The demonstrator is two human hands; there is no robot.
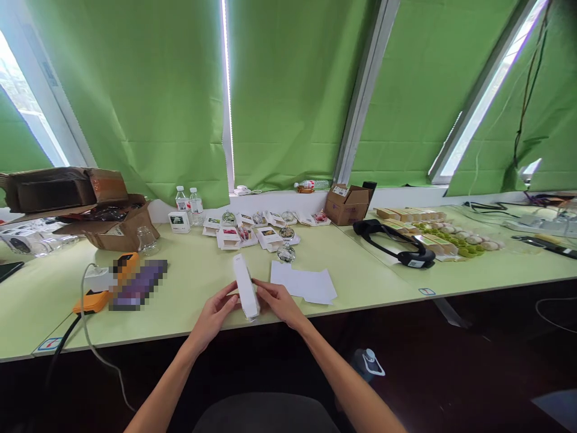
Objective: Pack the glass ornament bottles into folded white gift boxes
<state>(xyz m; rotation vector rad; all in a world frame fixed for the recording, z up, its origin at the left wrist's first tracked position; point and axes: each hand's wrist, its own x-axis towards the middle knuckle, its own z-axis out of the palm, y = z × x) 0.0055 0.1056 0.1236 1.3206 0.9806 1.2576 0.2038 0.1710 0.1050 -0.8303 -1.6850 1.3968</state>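
Observation:
A narrow white paper carton [246, 287] stands tilted at the table's front edge, between my two hands. My left hand [215, 311] grips its left side, thumb and fingers against it. From the other side my right hand [280, 302] presses its fingers on the carton's right face. What is inside the carton does not show. Just right of it lies a flat white sheet of card [304, 282]. Beyond that, a small round clear glass item [286, 252] rests on the table, with opened small white boxes [229, 238] behind it.
On the left are an open cardboard box [112, 231], an orange power strip [128, 269] with cables and a pixelated object [142, 287]. To the right lie a black headset [396, 246] and egg trays [460, 240]. Water bottles [196, 207] and a small brown carton [347, 205] stand at the back.

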